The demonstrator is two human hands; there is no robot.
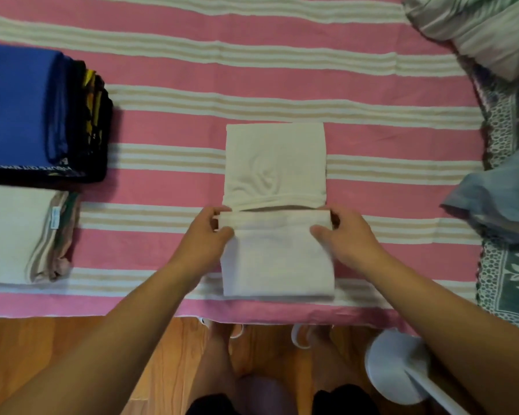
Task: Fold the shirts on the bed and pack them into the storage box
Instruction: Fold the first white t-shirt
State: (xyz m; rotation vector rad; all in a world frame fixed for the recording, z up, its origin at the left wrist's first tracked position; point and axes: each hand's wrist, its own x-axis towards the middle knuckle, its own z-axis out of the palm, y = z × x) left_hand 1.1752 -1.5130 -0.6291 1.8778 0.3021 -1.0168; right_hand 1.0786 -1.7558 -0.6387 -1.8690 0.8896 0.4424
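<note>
A white shirt (276,211) lies mid-bed on a pink striped cover (168,70), folded to a narrow strip. The left hand (206,235) and right hand (346,235) each pinch a corner of its near flap, thumbs on top. The fold looks part done; next, carry the flap forward evenly. Folded stacks (27,163) sit left. No box visible.

Bed cover (174,70): pink with cream-and-tan stripes. Centre shirt (274,163): plain white. Far-left stack (42,115): blue top shirt (15,103) over black items with yellow print. Near-left stack (27,235): white top, tan and dark green edges. Right cloth (501,199): pale blue. Right lace spread (510,283): green with white floral pattern. Floor (72,348): orange-brown wood.
</note>
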